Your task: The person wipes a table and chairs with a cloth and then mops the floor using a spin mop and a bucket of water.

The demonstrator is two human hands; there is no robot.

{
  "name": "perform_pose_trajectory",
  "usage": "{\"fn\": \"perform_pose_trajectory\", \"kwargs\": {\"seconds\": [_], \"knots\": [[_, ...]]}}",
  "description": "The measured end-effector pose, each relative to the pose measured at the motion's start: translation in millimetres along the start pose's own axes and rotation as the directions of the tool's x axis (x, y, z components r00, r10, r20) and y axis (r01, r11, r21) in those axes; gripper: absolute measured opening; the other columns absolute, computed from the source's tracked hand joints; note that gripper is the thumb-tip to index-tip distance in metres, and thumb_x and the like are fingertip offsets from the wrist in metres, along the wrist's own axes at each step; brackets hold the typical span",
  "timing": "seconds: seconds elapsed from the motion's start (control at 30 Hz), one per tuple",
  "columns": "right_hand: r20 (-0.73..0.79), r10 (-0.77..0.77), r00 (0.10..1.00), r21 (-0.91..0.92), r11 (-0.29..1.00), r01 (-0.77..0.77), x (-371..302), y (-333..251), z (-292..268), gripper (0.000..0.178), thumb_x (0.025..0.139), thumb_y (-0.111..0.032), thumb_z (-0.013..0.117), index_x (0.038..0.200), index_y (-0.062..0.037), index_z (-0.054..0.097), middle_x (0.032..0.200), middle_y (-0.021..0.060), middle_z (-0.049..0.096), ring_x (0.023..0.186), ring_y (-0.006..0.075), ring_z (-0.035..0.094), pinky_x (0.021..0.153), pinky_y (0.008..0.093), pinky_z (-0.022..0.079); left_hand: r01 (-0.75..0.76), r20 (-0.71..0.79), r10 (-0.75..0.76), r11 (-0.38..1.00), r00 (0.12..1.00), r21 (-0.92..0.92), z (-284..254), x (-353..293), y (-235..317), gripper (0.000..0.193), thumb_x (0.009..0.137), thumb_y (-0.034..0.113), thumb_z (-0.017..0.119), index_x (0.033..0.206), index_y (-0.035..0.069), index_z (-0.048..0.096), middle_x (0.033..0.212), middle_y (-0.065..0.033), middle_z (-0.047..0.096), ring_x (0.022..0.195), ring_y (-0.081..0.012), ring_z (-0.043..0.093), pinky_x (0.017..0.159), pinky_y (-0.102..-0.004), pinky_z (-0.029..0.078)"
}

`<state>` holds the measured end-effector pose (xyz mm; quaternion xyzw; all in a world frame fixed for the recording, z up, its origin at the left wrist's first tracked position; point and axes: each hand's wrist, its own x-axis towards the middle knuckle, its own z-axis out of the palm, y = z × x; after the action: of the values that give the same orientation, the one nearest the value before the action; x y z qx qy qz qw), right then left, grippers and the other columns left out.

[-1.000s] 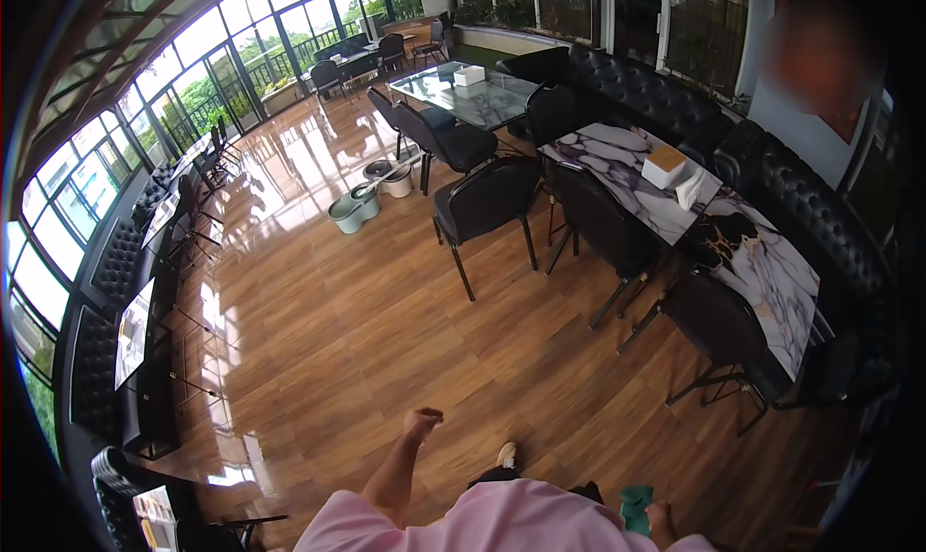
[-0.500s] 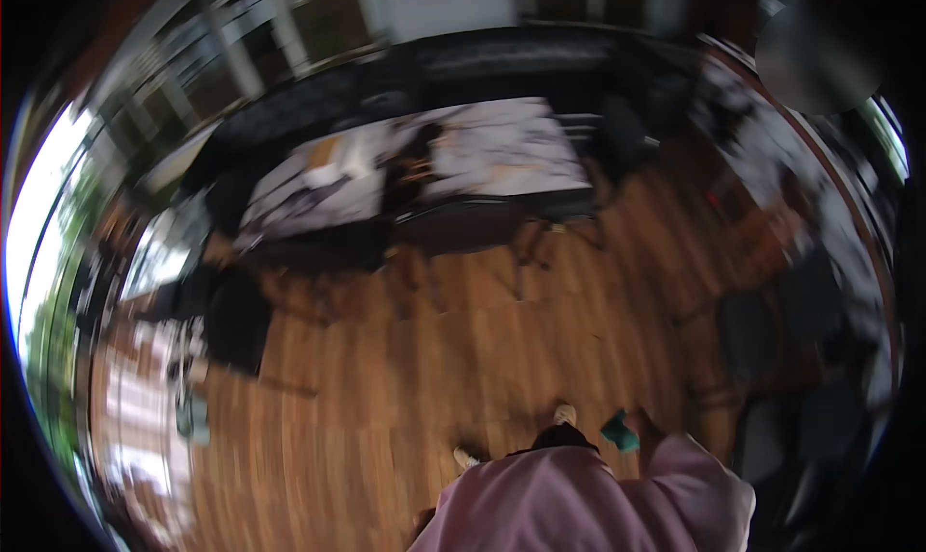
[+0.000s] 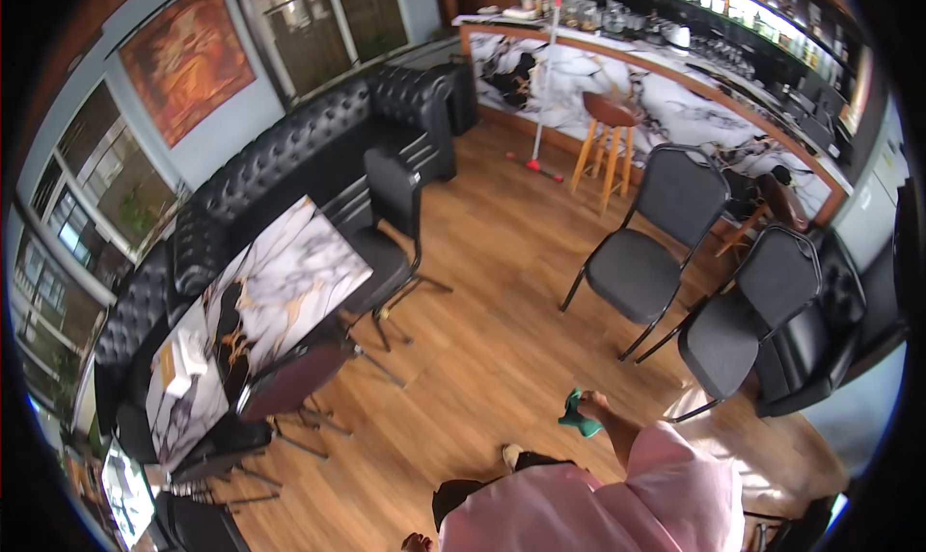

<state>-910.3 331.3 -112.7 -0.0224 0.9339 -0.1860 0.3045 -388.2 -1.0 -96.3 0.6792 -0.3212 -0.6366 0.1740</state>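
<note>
My right hand (image 3: 595,405) hangs out in front of my pink top, its fingers closed on a crumpled green cloth (image 3: 579,415) that droops below them above the wooden floor. At the lower edge of the view only a small part of my left hand (image 3: 417,542) shows, low beside my body. Its fingers are too cut off to read. One light shoe (image 3: 511,455) is visible on the floor ahead of me.
On the left stands a marble-patterned table (image 3: 309,263) with a tissue box (image 3: 176,367), chairs and a black tufted sofa (image 3: 280,157). To the right are two black chairs (image 3: 637,263). Beyond are a marble-faced bar counter (image 3: 666,99), a wooden stool (image 3: 608,118) and a leaning floor mop (image 3: 543,99).
My view has swung to the right, bringing the bar counter, stool and mop into sight while the table shifts left. The green cloth is still in my right hand.
</note>
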Motion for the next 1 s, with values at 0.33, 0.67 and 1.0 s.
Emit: {"fn": "perform_pose_trajectory", "kwargs": {"seconds": [0.33,0.67,1.0], "knots": [[0.074,-0.124,0.990,0.677,0.735,0.041,35.7,-168.7,-114.4,0.051,0.081,-0.026,0.073,0.129,-0.0116,0.063,0.110,0.0109,0.071,0.102,0.0246,0.066,0.088,0.0384,0.053,-0.437,0.470,0.365,0.898,0.804,0.050,279.5,58.2,176.1,0.016,0.091,0.011,0.067,0.105,0.003,0.067,0.100,-0.0087,0.065,0.094,-0.0241,0.061,0.074,-0.0343,0.054],[0.072,-0.546,0.835,0.987,0.161,0.020,90.2,-344.8,-258.3,0.020,0.089,-0.021,0.072,0.104,-0.0116,0.065,0.095,-0.0039,0.064,0.088,0.0095,0.059,0.080,0.0275,0.047,0.378,0.981,-0.192,0.911,0.040,0.164,622.2,-34.1,364.9,0.056,0.094,0.035,0.068,0.140,0.010,0.048,0.137,-0.0110,0.057,0.128,-0.0318,0.052,0.108,-0.0511,0.042],[-0.129,-0.214,0.968,0.989,0.039,0.141,213.0,-353.4,-325.0,0.019,0.083,-0.009,0.078,0.093,-0.0126,0.061,0.085,-0.0043,0.063,0.080,0.0087,0.059,0.072,0.0263,0.047,-0.016,0.982,-0.043,0.999,0.183,0.047,779.5,-20.2,422.4,0.040,0.088,0.007,0.070,0.126,0.008,0.060,0.124,-0.0059,0.065,0.114,-0.0244,0.061,0.100,-0.0424,0.049]]}}
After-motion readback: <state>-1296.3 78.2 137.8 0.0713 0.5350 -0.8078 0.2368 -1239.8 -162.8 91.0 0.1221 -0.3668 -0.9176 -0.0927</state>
